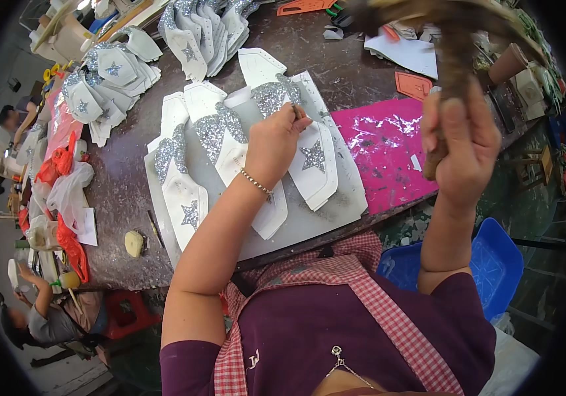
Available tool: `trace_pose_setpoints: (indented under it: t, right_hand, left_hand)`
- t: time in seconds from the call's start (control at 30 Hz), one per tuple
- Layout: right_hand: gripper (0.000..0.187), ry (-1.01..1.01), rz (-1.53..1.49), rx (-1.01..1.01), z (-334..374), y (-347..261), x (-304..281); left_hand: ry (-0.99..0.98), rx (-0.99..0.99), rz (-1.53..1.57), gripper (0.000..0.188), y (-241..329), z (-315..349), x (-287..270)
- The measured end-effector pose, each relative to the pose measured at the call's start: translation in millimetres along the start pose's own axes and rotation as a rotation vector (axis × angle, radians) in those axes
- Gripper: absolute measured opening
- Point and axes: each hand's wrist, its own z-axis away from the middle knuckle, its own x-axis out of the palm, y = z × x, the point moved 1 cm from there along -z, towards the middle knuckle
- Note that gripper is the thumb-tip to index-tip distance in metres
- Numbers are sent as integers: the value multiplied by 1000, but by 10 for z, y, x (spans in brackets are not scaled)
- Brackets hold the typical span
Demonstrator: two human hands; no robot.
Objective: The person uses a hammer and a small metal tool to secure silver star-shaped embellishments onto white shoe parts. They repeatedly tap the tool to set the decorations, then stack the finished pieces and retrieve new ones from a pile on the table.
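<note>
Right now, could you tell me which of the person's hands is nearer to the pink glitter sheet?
The right. The right hand is raised just over the pink glitter sheet's right part, gripping a brown tool; the left hand rests on the white pieces to its left.

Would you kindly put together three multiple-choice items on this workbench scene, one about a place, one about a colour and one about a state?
1. Where does the pink sheet lie?
A. right of the grey board
B. left of the board
C. on the floor

2. What colour is the bin beside the table?
A. red
B. blue
C. green

3. What is the left hand doing?
A. hanging off the table
B. resting flat and empty on the pink sheet
C. pinching a small brown tool over white shoe pieces

Answers:
1 A, the pink sheet starts at the board's right edge.
2 B, the plastic is plainly blue.
3 C, the fingers are closed on the tool above the pieces.
</note>
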Motion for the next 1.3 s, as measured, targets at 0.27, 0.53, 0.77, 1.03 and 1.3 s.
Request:
trace_pose_setpoints:
  t: [0.27, 0.53, 0.77, 1.03, 1.3]
  right_hand:
    - [36, -313, 716, -48, 43, 26, 152]
    - [35, -138, 380, 203, 156, 73, -49]
    - [34, -74, 299, 149, 84, 55, -69]
    - [37, -175, 439, -37, 91, -28, 55]
    - [36, -232, 426, 165, 214, -86, 164]
  left_hand:
    - [43, -132, 122, 17, -10, -27, 46]
    - [50, -98, 82, 16, -3, 48, 68]
    - [17, -44, 59, 17, 51, 27, 46]
    - [-83, 87, -110, 19, 195, -12, 69]
    - [72, -306, 499, 22, 21, 175, -98]
